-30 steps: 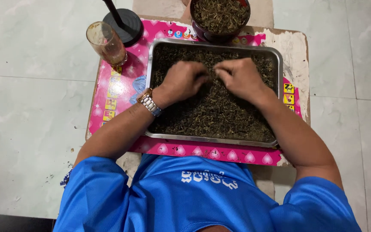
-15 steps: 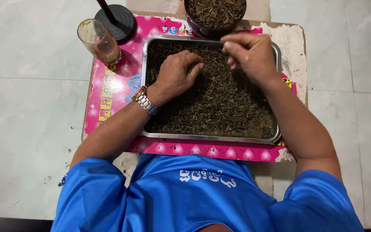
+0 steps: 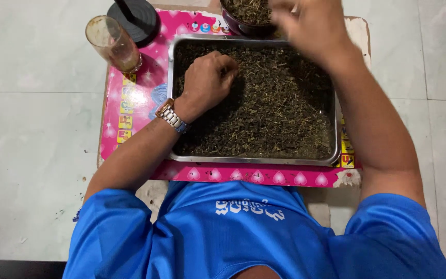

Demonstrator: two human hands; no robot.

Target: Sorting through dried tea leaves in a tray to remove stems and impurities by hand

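R hand (image 3: 308, 26) up off the shallow steel tray (image 3: 254, 160) of dark dried leaves (image 3: 269, 108), now blurred over the dark round bowl (image 3: 249, 23) (grip can't tell). L hand (image 3: 207, 80) stays curled, fingertips pinching into leaves — sorting ongoing.

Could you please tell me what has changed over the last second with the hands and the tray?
The right hand lifted off the dried leaves and moved up to the dark round bowl. The left hand stayed in the rectangular metal tray; the clear drinking glass did not move.
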